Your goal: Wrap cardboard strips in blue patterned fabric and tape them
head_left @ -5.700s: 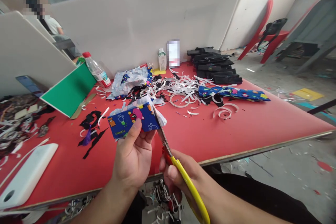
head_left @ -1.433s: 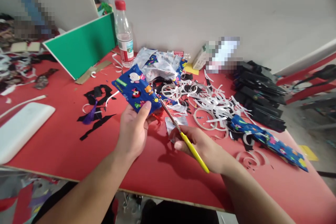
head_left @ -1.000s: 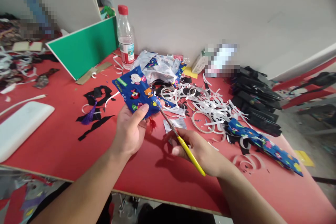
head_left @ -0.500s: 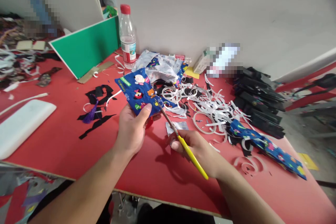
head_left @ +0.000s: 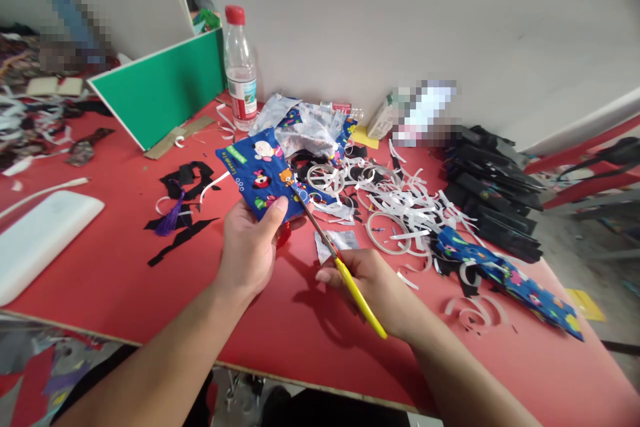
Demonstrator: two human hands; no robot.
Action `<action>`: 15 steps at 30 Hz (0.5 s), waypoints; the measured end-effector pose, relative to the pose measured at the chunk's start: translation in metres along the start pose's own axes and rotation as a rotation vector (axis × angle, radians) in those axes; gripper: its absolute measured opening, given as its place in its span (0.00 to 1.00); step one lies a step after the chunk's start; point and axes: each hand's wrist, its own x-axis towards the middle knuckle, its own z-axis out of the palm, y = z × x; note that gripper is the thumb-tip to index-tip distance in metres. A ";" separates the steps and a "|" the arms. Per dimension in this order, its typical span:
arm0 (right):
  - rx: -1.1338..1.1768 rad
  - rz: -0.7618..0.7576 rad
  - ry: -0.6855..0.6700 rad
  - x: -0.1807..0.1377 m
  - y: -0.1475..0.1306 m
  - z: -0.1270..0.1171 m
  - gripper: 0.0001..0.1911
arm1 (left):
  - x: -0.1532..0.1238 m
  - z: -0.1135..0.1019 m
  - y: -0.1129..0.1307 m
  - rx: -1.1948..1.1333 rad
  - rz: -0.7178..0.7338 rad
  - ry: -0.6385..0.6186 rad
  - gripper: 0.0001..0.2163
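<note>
Blue printed cloth [head_left: 257, 167], above the red surface [head_left: 280, 330], fingers of left hand [head_left: 250, 247] clamped on it; yellow-handled scissors [head_left: 345, 270] at its edge, right hand's [head_left: 375, 280] fingers wrapped round: cloth best kept taut, thumb [head_left: 275, 215] clear.

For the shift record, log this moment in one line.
left hand: holds blue patterned cloth; right hand: holds yellow-handled scissors; blades: at cloth's right edge

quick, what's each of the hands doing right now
Left hand: closed on the blue printed fabric piece, thumb on top.
Right hand: closed on the yellow-handled scissors, blades at the fabric's edge.
</note>
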 end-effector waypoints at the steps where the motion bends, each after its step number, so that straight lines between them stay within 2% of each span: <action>1: 0.001 -0.008 -0.001 0.000 0.001 0.000 0.33 | 0.000 0.000 0.001 -0.002 -0.003 -0.006 0.15; 7: 0.041 -0.123 -0.015 -0.003 0.000 -0.003 0.30 | -0.003 -0.002 0.001 0.020 -0.006 -0.025 0.15; 15: -0.016 0.050 0.029 0.000 -0.006 0.004 0.34 | -0.003 -0.002 -0.002 0.015 -0.005 -0.052 0.14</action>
